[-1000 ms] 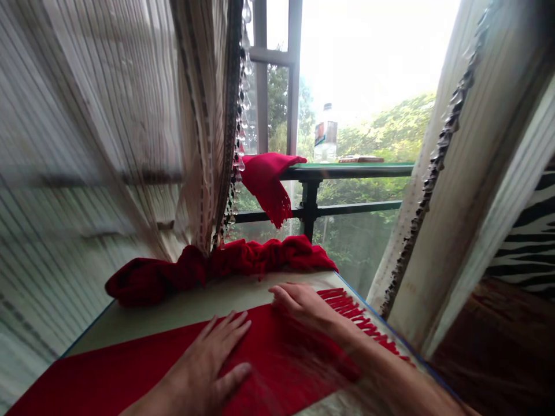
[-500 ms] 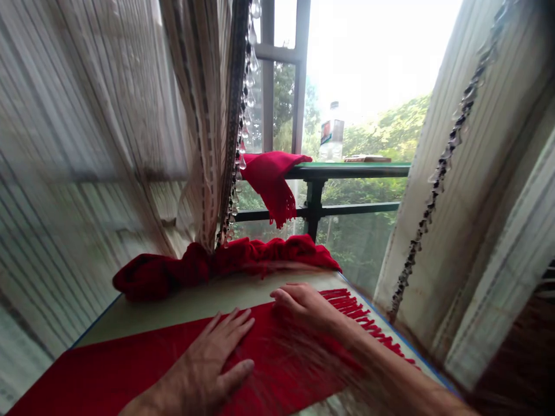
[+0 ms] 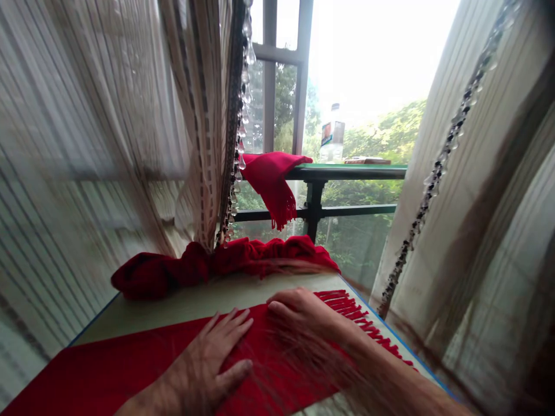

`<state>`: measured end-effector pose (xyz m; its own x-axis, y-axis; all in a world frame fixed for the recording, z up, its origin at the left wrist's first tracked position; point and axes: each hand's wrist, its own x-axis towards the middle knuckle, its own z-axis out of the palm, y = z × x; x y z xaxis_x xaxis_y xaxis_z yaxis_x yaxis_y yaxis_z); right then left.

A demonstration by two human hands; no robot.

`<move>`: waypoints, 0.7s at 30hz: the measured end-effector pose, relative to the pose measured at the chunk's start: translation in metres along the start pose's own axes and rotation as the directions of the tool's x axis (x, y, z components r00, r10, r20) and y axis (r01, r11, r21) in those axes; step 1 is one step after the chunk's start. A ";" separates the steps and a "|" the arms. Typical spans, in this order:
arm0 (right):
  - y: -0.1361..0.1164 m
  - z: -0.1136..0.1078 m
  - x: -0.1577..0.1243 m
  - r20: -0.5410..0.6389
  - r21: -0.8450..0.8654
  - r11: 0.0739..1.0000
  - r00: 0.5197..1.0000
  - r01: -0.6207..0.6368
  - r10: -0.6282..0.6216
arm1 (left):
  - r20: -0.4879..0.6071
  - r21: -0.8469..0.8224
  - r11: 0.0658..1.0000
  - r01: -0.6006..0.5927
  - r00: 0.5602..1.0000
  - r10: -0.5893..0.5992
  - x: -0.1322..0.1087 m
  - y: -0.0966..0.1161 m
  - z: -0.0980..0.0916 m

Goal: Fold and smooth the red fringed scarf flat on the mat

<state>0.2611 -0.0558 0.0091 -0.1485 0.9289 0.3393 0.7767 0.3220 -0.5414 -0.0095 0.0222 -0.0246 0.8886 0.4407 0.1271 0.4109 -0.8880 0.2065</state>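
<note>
A red fringed scarf (image 3: 143, 361) lies flat across the pale table, its tassels (image 3: 364, 323) fanned out along the right side. My left hand (image 3: 217, 352) presses on the scarf with its fingers spread and the thumb apart. To its right, at the scarf's far edge, my right hand (image 3: 299, 309) rests with fingers together and curled down. Whatever is between its fingertips is hidden. Loose dark strands, blurred, cross the view in front of both hands and the right forearm.
Bunched red cloth (image 3: 260, 254) lies along the back edge of the table (image 3: 173, 318). Another red fringed scarf (image 3: 277, 185) hangs over the green railing (image 3: 364, 171), where a bottle (image 3: 333, 138) stands. Sheer curtains (image 3: 108, 144) with bead trim flank the window.
My right hand has moved slightly left and down onto the scarf's far edge, its fingers more curled. My left hand has stayed almost in place.
</note>
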 end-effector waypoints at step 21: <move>0.013 0.004 0.002 -0.119 0.014 1.000 0.993 -0.017 0.018 | 0.021 -0.018 1.000 -0.009 1.000 0.009 0.000 -0.002 0.001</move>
<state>0.2684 -0.0493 0.0002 -0.0602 0.9062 0.4186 0.7706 0.3087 -0.5575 -0.0103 0.0239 -0.0256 0.8963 0.4299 0.1084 0.3997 -0.8893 0.2223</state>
